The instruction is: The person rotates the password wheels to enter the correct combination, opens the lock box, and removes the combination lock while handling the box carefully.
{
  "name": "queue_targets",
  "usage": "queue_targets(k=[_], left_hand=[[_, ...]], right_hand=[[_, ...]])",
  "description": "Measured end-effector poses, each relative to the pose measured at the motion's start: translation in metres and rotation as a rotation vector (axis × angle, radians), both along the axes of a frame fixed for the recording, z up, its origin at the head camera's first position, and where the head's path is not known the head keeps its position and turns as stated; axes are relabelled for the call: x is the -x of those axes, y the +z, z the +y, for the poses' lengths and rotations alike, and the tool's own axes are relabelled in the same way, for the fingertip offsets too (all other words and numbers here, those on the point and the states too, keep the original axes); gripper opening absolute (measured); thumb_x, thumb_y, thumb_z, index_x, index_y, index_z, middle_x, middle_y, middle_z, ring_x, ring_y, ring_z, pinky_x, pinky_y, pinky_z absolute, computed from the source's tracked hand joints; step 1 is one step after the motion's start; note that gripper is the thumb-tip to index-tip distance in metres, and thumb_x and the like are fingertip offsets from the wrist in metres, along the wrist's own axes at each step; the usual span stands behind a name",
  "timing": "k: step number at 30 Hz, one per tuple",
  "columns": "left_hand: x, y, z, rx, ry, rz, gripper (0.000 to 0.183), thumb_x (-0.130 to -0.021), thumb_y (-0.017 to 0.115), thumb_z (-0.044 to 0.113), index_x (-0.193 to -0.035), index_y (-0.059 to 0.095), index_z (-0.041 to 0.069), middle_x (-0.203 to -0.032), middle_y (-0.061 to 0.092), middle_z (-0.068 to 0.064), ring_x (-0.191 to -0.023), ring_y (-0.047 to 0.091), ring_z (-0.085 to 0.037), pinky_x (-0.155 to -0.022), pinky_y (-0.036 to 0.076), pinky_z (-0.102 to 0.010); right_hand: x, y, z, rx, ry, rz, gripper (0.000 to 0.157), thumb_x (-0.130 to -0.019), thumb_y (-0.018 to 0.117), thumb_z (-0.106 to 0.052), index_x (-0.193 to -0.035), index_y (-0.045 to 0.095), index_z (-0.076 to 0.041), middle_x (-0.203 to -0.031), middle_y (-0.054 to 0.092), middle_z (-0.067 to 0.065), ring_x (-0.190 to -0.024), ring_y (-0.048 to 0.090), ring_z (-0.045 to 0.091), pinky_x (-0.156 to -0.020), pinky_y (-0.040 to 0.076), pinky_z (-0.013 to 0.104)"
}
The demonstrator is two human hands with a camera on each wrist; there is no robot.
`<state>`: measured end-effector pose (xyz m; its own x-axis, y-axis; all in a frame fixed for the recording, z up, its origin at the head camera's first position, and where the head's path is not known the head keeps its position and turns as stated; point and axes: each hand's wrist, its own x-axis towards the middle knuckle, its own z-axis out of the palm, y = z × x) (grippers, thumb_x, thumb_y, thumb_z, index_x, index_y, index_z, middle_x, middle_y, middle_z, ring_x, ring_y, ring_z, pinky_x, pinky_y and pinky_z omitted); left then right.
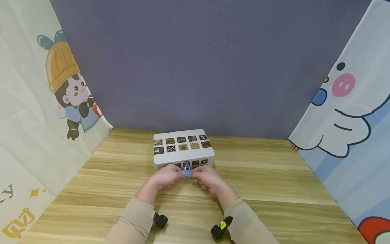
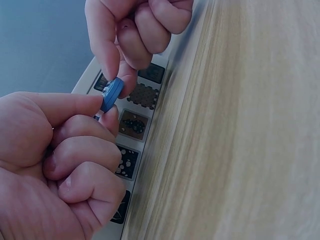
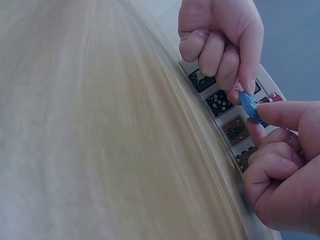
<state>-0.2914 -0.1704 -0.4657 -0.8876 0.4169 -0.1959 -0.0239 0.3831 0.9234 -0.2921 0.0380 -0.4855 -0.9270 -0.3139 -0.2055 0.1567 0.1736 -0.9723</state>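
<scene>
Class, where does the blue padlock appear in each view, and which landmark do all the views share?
Head: blue padlock, below the middle, slightly left, between the left hand and right hand.
Left wrist: blue padlock, left of centre, above the middle.
Right wrist: blue padlock, right of centre, slightly above the middle.
Shared landmark: the white box with picture squares.

The head view looks forward and down across the desk (image 1: 259,179); the wrist views, far closer, share the blue padlock (image 1: 187,172) from opposite sides.
</scene>
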Motion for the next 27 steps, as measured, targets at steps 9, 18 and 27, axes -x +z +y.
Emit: queue_targets(k=[9,18,27], left_hand=[[0.0003,0.0006,0.0007,0.012,0.017,0.007,0.026,-0.098,0.064,0.017,-0.083,0.061,-0.004,-0.053,0.036,0.006,-0.041,0.027,-0.007,-0.038,0.024,-0.021],[0.0004,0.0003,0.0011,0.019,0.026,0.006,0.024,-0.097,0.065,0.016,-0.083,0.062,-0.003,-0.054,0.038,0.006,-0.042,0.028,-0.007,-0.039,0.024,-0.02],[0.0019,-0.0018,0.0014,0.018,0.023,0.01,0.027,-0.098,0.064,0.017,-0.077,0.057,0.001,-0.053,0.036,0.006,-0.042,0.028,-0.007,-0.039,0.024,-0.021]], right_hand=[[-0.0006,-0.0012,-0.0018,-0.014,-0.018,0.006,0.021,-0.093,0.07,-0.016,-0.105,0.071,0.001,-0.057,0.041,-0.007,-0.045,0.032,0.005,-0.041,0.027,0.02],[0.0008,-0.0035,-0.0021,-0.018,-0.012,0.011,0.019,-0.094,0.07,-0.018,-0.101,0.072,0.0,-0.057,0.042,-0.006,-0.046,0.032,0.006,-0.041,0.027,0.02],[-0.0005,-0.0018,-0.0035,-0.028,-0.013,0.009,0.022,-0.096,0.068,-0.022,-0.101,0.072,0.0,-0.056,0.04,-0.007,-0.046,0.031,0.006,-0.042,0.027,0.02]])
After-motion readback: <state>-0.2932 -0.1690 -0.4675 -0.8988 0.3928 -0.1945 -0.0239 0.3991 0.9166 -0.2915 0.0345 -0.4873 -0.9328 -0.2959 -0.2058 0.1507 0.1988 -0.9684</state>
